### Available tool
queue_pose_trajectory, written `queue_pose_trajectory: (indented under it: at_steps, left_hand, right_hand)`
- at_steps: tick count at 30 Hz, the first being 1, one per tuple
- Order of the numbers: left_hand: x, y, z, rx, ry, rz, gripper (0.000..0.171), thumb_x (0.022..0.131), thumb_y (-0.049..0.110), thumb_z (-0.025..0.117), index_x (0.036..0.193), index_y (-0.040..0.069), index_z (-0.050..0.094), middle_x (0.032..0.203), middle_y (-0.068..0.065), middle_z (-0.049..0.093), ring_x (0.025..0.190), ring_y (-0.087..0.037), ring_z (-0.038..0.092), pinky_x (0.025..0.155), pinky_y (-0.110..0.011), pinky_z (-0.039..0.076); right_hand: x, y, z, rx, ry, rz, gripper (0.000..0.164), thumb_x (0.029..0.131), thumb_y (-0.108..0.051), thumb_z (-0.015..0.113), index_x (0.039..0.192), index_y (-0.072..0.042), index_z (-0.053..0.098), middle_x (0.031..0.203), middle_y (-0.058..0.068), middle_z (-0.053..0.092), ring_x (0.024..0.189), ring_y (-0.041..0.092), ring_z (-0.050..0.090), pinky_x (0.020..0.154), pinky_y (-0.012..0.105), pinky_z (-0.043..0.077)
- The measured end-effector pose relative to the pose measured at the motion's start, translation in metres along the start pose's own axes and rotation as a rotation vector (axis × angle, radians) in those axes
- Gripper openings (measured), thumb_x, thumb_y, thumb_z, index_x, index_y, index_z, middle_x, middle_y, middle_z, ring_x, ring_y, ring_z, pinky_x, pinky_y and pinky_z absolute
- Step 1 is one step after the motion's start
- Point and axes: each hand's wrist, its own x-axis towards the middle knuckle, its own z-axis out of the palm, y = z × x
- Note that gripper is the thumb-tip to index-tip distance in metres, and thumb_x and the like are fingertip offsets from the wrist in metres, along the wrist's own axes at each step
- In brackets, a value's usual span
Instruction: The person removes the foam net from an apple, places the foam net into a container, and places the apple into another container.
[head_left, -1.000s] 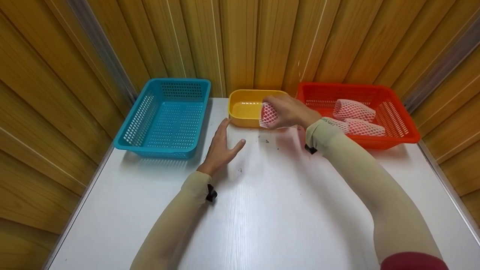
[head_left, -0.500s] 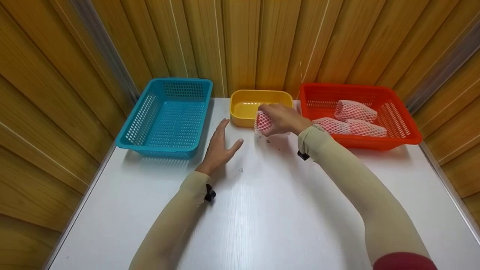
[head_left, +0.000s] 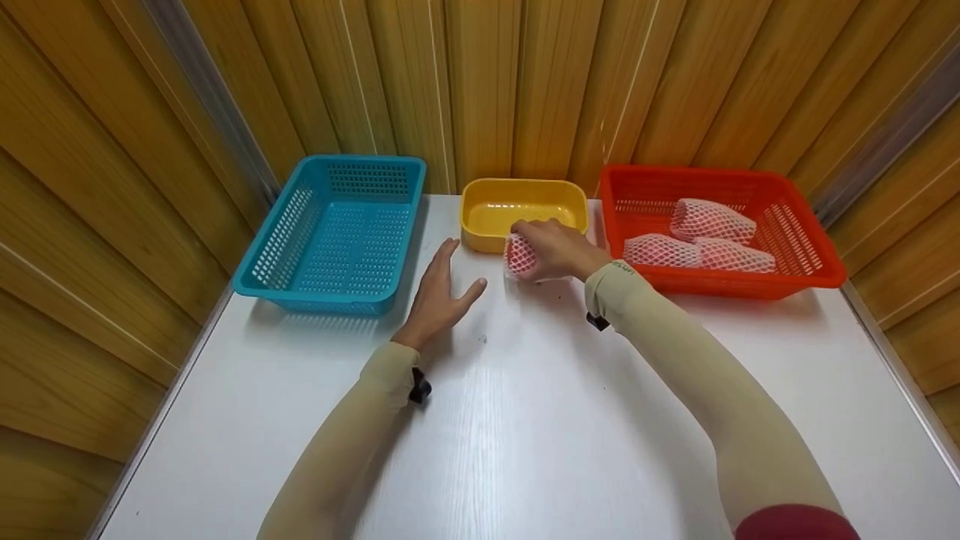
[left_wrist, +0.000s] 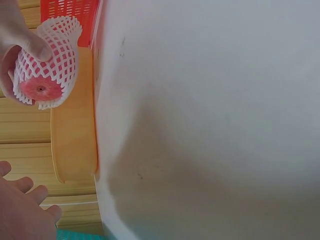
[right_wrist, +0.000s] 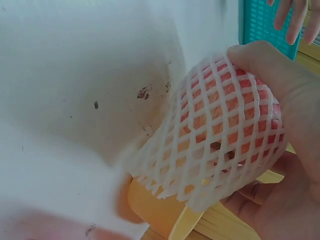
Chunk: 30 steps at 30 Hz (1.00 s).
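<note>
My right hand [head_left: 556,247] grips an apple [head_left: 520,259] wrapped in a white foam net, just in front of the yellow tub [head_left: 481,241]. In the left wrist view the apple's dimpled end [left_wrist: 42,89] pokes out of the net towards the left hand. At the other end, in the right wrist view, the loose net [right_wrist: 175,170] hangs past the fruit. To the left, above the table, my left hand [head_left: 439,300] is held with fingers extended and thumb spread, holding nothing. The red basket [head_left: 720,283] has three more pieces in pink-looking foam nets [head_left: 711,220].
A teal basket [head_left: 330,304] with nothing in it stands at the back left. The yellow tub sits between it and the red basket, along the wooden wall [head_left: 480,90]. Small dark marks [right_wrist: 143,93] show on the white table [head_left: 525,420].
My right hand has moved left and towards me with the netted apple, from over the yellow tub's edge to in front of it. My left hand has stayed almost still.
</note>
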Motion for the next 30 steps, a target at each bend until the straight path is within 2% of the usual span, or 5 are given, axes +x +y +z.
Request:
queue_pose_trajectory:
  at_steps: [5, 10, 14, 21, 30]
  left_hand:
    - [0.000, 0.000, -0.001, -0.004, -0.007, 0.009, 0.090, 0.095, 0.055, 0.064, 0.163, 0.014, 0.022, 0.171, -0.007, 0.019, 0.156, -0.023, 0.020, 0.125, -0.044, 0.020]
    - [0.000, -0.001, -0.001, -0.009, 0.002, 0.031, 0.088, 0.095, 0.052, 0.065, 0.162, 0.012, 0.024, 0.170, -0.009, 0.021, 0.155, -0.025, 0.022, 0.125, -0.044, 0.020]
    - [0.000, -0.003, 0.000, -0.001, 0.012, 0.048, 0.086, 0.096, 0.048, 0.066, 0.161, 0.010, 0.025, 0.169, -0.011, 0.022, 0.155, -0.025, 0.022, 0.126, -0.043, 0.019]
    - [-0.001, -0.002, 0.001, 0.011, -0.002, 0.008, 0.089, 0.095, 0.053, 0.065, 0.163, 0.013, 0.023, 0.170, -0.008, 0.020, 0.156, -0.025, 0.022, 0.125, -0.045, 0.020]
    - [0.000, -0.006, 0.001, 0.005, 0.007, 0.015, 0.087, 0.095, 0.050, 0.067, 0.162, 0.012, 0.024, 0.170, -0.008, 0.022, 0.155, -0.023, 0.022, 0.126, -0.042, 0.020]
  right_hand:
    - [0.001, 0.000, 0.006, 0.003, 0.014, 0.021, 0.086, 0.081, -0.033, 0.089, 0.152, -0.019, 0.044, 0.144, 0.010, 0.057, 0.126, 0.033, 0.052, 0.113, 0.057, 0.041]
    - [0.001, -0.002, 0.011, -0.019, 0.045, 0.001, 0.081, 0.082, -0.034, 0.088, 0.150, -0.017, 0.047, 0.144, 0.010, 0.057, 0.125, 0.034, 0.052, 0.112, 0.055, 0.042]
    - [-0.001, -0.003, 0.016, -0.031, 0.031, 0.003, 0.077, 0.084, -0.035, 0.086, 0.148, -0.020, 0.048, 0.146, 0.009, 0.056, 0.126, 0.034, 0.052, 0.112, 0.056, 0.042]
    - [0.000, -0.002, 0.024, -0.013, 0.005, 0.019, 0.078, 0.084, -0.037, 0.085, 0.150, -0.020, 0.049, 0.146, 0.010, 0.056, 0.127, 0.035, 0.052, 0.113, 0.057, 0.040]
    - [0.000, -0.002, 0.027, 0.030, -0.008, 0.033, 0.083, 0.083, -0.040, 0.086, 0.153, -0.022, 0.045, 0.151, 0.006, 0.053, 0.132, 0.034, 0.049, 0.116, 0.058, 0.036]
